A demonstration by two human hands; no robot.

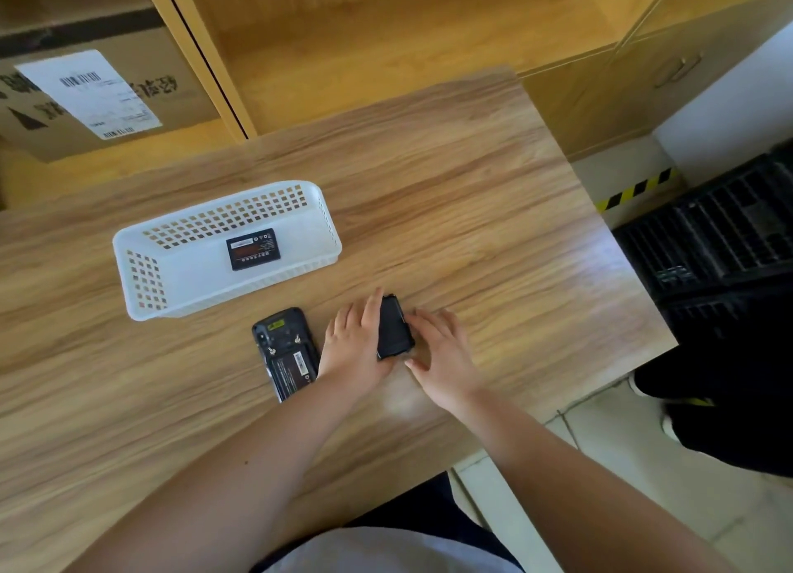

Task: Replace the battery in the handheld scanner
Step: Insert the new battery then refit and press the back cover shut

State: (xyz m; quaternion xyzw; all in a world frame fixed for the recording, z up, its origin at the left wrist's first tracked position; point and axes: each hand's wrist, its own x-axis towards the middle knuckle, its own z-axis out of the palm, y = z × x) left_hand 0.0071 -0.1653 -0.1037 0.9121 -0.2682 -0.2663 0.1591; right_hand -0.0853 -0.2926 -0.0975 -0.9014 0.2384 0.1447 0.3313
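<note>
Nearest the person, the right hand (442, 358) rests on the wooden table (493, 212), fingers spread and touching the right edge of a black cover (394, 330). The left hand (354, 345) is curled loosely around the cover's left side, so both hands grasp it together. Just left of the left hand lies the scanner (286, 351), back up, a battery (294, 373) visible in its open bay. Beyond the hands, up and to the left, a white basket (141, 272) holds a second battery (253, 249).
</note>
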